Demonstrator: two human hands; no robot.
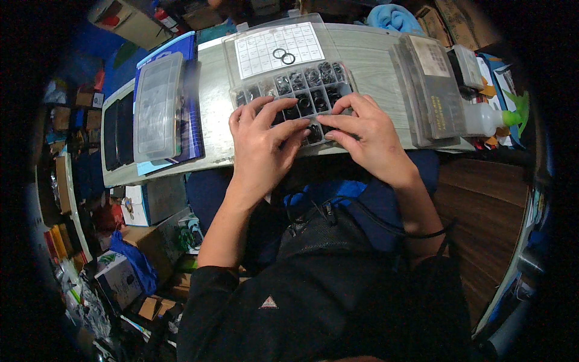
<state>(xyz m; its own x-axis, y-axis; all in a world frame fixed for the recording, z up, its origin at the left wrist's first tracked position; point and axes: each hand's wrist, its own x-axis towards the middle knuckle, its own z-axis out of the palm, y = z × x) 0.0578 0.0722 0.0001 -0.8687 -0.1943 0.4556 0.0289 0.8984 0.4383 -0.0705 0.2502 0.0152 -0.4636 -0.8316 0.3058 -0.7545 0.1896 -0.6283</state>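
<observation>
An open clear organizer box [229,48] with several compartments of black rubber rings [304,104] sits at the middle of the table. A paper grid chart [253,45] lies in its lid, with two larger black rings [288,63] on it. My left hand [262,139] curls over the box's front left, thumb and index finger closed in at a front compartment; what they hold is hidden. My right hand [368,136] grips the front right of the box, index finger across the compartments and thumb at the near edge.
Left on the pale table [211,127] are a clear case [157,108], a blue flat item [190,145] and dark flat items [123,133]. Stacked cases [428,90] and a spray bottle [482,120] stand right. Boxes [142,232] crowd the lower left; cables [392,229] hang below my hands.
</observation>
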